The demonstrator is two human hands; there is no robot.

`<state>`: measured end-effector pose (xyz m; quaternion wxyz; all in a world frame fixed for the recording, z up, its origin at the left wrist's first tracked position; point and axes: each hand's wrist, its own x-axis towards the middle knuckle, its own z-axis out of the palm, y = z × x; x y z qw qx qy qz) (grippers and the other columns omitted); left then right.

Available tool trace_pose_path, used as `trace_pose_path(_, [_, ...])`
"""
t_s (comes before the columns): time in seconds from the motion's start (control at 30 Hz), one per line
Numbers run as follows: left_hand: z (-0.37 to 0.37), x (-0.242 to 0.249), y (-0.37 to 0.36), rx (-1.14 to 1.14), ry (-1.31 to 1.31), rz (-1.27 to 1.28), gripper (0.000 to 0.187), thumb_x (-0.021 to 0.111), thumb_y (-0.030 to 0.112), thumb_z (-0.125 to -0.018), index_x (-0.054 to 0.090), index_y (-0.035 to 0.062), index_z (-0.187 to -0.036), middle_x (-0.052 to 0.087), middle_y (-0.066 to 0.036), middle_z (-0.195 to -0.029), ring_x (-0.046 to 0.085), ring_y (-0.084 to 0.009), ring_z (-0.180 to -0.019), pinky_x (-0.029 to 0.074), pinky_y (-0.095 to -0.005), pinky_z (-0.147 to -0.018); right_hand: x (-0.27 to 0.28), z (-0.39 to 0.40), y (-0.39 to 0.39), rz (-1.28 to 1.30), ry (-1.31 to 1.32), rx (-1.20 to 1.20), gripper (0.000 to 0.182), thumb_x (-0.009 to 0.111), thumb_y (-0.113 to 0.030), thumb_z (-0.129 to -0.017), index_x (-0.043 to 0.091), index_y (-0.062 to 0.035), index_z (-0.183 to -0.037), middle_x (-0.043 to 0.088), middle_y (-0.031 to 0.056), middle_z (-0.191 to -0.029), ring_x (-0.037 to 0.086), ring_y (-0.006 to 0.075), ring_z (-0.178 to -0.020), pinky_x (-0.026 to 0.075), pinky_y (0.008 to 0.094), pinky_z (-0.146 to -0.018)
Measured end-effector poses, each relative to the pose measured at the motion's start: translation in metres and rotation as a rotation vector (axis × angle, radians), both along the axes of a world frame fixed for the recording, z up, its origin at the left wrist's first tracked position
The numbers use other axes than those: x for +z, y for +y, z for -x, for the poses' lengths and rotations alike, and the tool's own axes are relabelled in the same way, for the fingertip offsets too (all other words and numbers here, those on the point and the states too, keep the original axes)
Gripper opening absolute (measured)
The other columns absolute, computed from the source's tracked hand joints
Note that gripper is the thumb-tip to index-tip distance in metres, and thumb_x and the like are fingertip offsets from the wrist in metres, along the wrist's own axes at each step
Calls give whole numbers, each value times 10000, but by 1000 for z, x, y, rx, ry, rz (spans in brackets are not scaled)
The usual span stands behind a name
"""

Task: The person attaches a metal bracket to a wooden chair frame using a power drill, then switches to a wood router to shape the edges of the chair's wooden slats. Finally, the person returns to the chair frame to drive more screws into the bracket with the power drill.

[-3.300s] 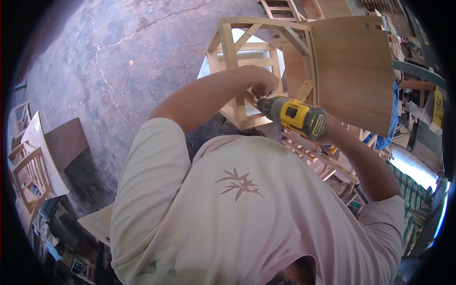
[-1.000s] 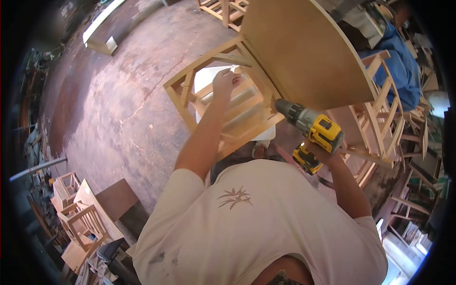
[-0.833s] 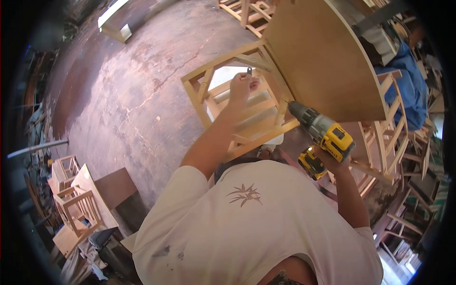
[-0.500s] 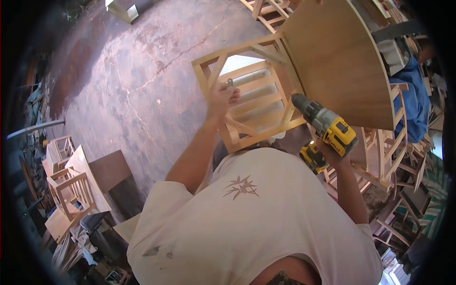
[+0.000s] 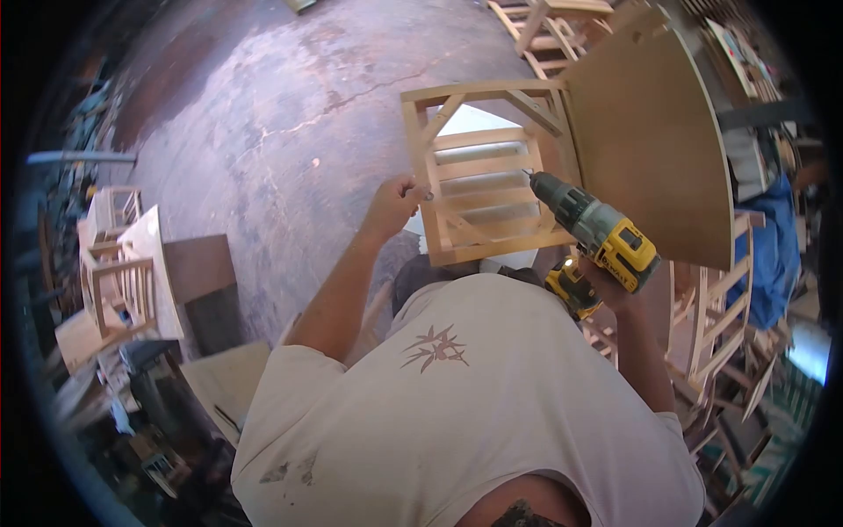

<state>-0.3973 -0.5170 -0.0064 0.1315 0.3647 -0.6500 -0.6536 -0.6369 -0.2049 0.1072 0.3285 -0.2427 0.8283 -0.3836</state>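
Note:
A yellow and black drill (image 5: 601,230) is gripped in my right hand (image 5: 606,285), its bit pointing up and left over the wooden frame. That frame (image 5: 483,88) has slats inside and corner braces, and a large flat wooden panel (image 5: 654,149) stands against its right side. At the frame's left edge, my left hand (image 5: 395,206) has its thumb and fingers pinched around a small metal piece (image 5: 428,196), whose shape is hard to make out.
Wooden chair frames lie at the left (image 5: 123,285) and at the upper right (image 5: 549,39). More chair frames (image 5: 724,299) and a blue cloth (image 5: 773,255) are on the right. A board (image 5: 230,378) lies at lower left, on the stained floor (image 5: 290,176).
My left hand has moved from over the frame's opening to outside its left edge. The view has shifted, so the frame and panel appear farther right. The drill remains in my right hand.

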Motion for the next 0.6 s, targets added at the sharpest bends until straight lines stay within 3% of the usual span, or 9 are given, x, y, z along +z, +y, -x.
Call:
trace_pose_path(0.07, [-21, 9, 30, 77, 2, 19, 224, 636, 224, -890, 639, 14, -812, 592, -24, -669, 489, -77, -575, 419, -257, -546, 9, 0, 6, 307, 120, 226, 276, 749, -106, -785, 623, -86, -1030, 650, 27, -911, 634, 127, -794, 530, 282, -694])
trace_pose_path(0.1, [-30, 10, 47, 127, -1, 22, 227, 640, 225, -889, 625, 21, -789, 589, -24, -667, 487, -79, -569, 422, -258, -546, 5, 5, 9, 325, 110, 286, 276, 749, -106, -785, 623, -86, -1030, 650, 27, -911, 634, 127, -794, 530, 282, -694])
trace_pose_path(0.17, [-48, 10, 88, 264, 10, 55, 209, 645, 217, -891, 607, 35, -796, 575, -16, -661, 501, -73, -584, 424, -245, -545, -13, 17, 7, 497, -78, 366, 248, 735, -60, -793, 623, -72, -1014, 637, 10, -881, 614, 117, -780, 522, 279, -694])
trace_pose_path(0.33, [-76, 26, 236, 699, 64, 35, 178, 694, 178, -854, 592, 34, -831, 583, -16, -669, 560, -85, -612, 462, -243, -557, -41, 47, 19, 401, -280, 668, 202, 699, -45, -819, 616, -67, -1002, 617, 0, -845, 584, 104, -751, 503, 270, -674])
trace_pose_path(0.47, [-86, -6, 317, 995, -41, 112, 170, 694, 179, -854, 609, 32, -854, 582, -15, -661, 551, -79, -590, 455, -235, -544, -69, 77, 0, 408, -393, 921, 182, 670, -89, -837, 606, -60, -1004, 606, 11, -823, 574, 107, -740, 478, 264, -661])
trace_pose_path(0.53, [-98, -11, 333, 1185, -323, 231, 215, 680, 243, -853, 654, 34, -894, 612, -39, -679, 542, -98, -566, 436, -268, -525, -80, 88, -6, 491, -427, 962, 180, 655, -108, -841, 605, -51, -1005, 606, 14, -815, 574, 110, -743, 466, 267, -660])
trace_pose_path(0.6, [-112, -9, 351, 1279, -346, 263, 221, 672, 254, -856, 668, 43, -923, 620, -44, -692, 551, -106, -583, 441, -286, -540, -82, 95, -15, 324, -314, 986, 200, 691, -76, -824, 595, -64, -999, 604, 12, -843, 574, 104, -750, 489, 262, -676])
